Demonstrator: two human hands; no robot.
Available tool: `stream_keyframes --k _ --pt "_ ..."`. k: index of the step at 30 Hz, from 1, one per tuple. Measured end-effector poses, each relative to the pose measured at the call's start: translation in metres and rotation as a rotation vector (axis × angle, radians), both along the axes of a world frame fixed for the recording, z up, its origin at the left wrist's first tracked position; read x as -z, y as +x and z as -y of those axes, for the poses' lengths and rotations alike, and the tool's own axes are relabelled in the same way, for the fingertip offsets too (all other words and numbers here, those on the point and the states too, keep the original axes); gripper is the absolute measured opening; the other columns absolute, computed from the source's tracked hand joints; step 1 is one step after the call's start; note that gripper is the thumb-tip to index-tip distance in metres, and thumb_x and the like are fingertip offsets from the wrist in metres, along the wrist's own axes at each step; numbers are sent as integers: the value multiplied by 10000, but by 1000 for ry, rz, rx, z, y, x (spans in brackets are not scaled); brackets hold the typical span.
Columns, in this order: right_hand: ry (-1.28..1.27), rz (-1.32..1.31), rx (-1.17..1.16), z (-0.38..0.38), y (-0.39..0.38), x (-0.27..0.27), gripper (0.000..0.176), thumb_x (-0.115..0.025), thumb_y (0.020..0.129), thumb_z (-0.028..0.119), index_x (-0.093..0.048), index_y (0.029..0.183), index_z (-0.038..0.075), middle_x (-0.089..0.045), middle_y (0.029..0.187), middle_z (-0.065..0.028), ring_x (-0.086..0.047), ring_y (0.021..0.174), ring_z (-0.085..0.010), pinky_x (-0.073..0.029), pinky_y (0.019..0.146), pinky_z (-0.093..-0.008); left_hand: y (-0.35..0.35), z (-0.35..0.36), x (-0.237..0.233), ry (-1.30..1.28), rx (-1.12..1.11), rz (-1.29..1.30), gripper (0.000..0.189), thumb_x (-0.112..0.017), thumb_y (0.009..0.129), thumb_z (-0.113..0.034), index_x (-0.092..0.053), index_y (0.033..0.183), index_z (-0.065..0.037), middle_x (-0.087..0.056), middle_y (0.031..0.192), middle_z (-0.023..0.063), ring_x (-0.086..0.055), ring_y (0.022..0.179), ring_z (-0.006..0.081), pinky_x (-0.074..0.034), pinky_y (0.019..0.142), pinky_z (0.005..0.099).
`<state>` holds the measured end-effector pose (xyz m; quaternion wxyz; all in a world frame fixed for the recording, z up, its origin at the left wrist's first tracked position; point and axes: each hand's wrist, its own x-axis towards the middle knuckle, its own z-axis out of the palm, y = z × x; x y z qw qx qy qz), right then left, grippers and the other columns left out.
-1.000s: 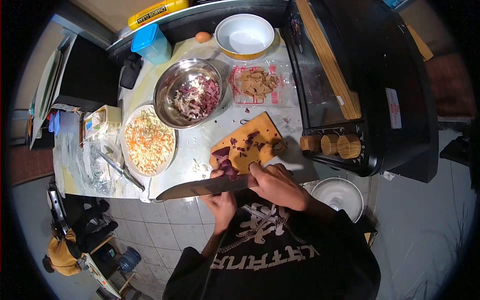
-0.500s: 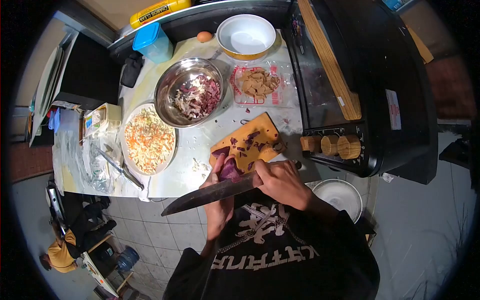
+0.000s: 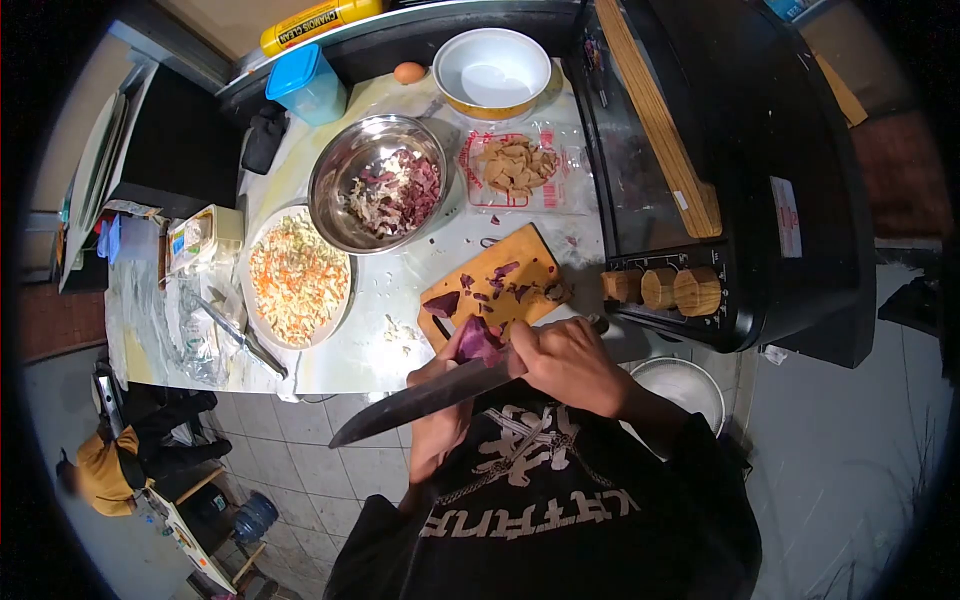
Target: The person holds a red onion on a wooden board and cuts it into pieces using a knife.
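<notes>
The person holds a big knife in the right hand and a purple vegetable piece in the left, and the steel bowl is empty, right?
The steel bowl is not empty: the head view shows chopped purple and pale pieces in it. The rest holds: the right hand has the knife, the left hand the purple piece.

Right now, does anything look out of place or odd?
Yes: the left hand holds the purple vegetable piece off the cutting board, at the counter edge, with the right hand pressing the knife against it. Purple scraps lie loose on the counter.
</notes>
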<state>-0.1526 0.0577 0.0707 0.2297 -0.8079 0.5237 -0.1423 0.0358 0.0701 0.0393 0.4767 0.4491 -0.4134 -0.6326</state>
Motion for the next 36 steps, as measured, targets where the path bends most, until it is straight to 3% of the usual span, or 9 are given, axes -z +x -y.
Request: stream_keyframes --k 3,12,14,15,21,27,29,33,36 --pt "-31 6 -28 4 2 -6 177 -590 800 143 -476 812 9 -568 535 -150 -620 513 -311 -465 490 -392 2 -2 2 77 63 -104 422 -583 908 -215 -554 1022 190 -640 1023 179 -532 735 68 -476 704 236" --pt "-5 16 25 5 -2 1 191 -608 779 156 -474 808 23 -557 545 -150 -598 533 -335 -443 520 -430 1 -6 6 158 -106 -172 459 -543 929 -247 -533 1115 172 -646 972 154 -546 749 89 -478 743 249" --pt "16 -21 -13 5 3 -5 177 -599 790 154 -474 810 30 -569 570 -139 -596 551 -333 -438 545 -432 11 -8 20 -24 102 202 488 -530 938 -229 -457 1258 133 -639 897 93 -531 728 73 -455 723 222" --pt "-48 -28 -12 5 4 1 165 -593 796 152 -477 812 37 -575 581 -127 -594 556 -328 -433 554 -429 9 -6 18 -29 105 202 488 -530 938 -229 -457 1258 133 -639 897 93 -531 728 73 -455 723 222" --pt "55 18 21 9 0 4 166 -607 771 139 -478 809 41 -586 599 -125 -610 596 -319 -439 581 -420 -9 -6 -7 206 -168 -232 334 -514 932 -157 -554 1144 99 -633 876 77 -517 741 72 -437 715 231" --pt "-79 -35 -20 13 4 0 186 -622 760 148 -477 800 39 -585 580 -118 -613 575 -318 -448 566 -410 2 -9 7 180 46 -67 407 -535 940 -190 -491 1233 88 -552 1241 136 -547 887 99 -433 814 235" --pt "-64 -40 -16 12 3 3 185 -623 761 152 -478 799 43 -583 579 -117 -613 576 -318 -447 564 -409 -3 -8 8 196 -22 -272 345 -531 942 -150 -520 1198 81 -443 1372 152 -546 947 104 -438 841 247" --pt "-41 -33 79 19 -14 3 177 -621 767 156 -478 797 55 -582 580 -114 -611 578 -318 -445 558 -411 -3 -10 -1 163 9 -450 284 -520 941 -102 -524 1169 68 -444 1364 132 -539 980 103 -438 873 255" --pt "-81 -19 -5 11 -6 10 173 -619 767 153 -476 791 58 -581 580 -113 -611 577 -318 -447 553 -409 -8 -9 -4 290 -62 -338 567 -658 859 -246 -445 1297 45 -502 1277 169 -514 1131 220 -361 1033 385"
